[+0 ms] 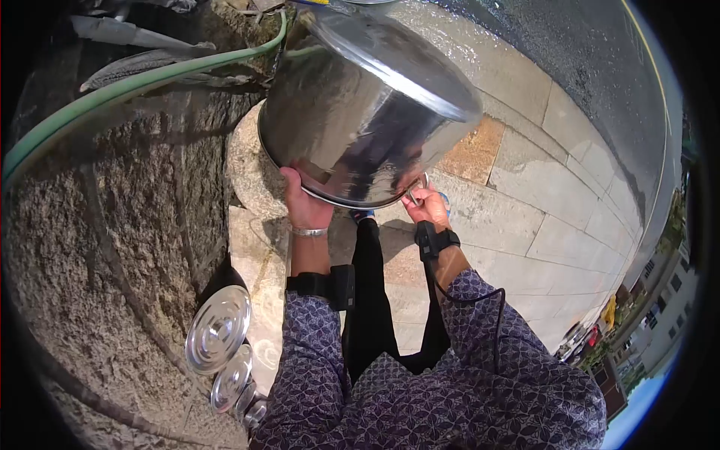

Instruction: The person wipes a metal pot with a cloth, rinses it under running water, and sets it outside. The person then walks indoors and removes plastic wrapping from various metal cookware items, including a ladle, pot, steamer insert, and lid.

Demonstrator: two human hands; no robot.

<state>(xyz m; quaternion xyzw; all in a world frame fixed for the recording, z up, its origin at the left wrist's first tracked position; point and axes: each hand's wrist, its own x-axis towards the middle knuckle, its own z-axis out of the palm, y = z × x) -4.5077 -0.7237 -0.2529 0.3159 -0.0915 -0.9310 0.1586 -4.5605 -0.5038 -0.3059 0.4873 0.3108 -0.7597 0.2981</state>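
A large shiny stainless steel pot (352,120) fills the upper middle of the head view, tilted with its rounded base up and away and its rim towards me. My left hand (306,201) grips the rim at the near left, thumb on the outside, its other fingers hidden under the edge. At the near right, my right hand (427,204) is closed around the small metal loop handle (417,187) beside the rim. The inside of the pot does not show.
A green hose (150,79) runs across the upper left over a rough stone wall (112,225). Several metal lids (218,330) lean at the wall's foot. Stone paving (517,210) lies under me, with a wet dark road (592,97) beyond.
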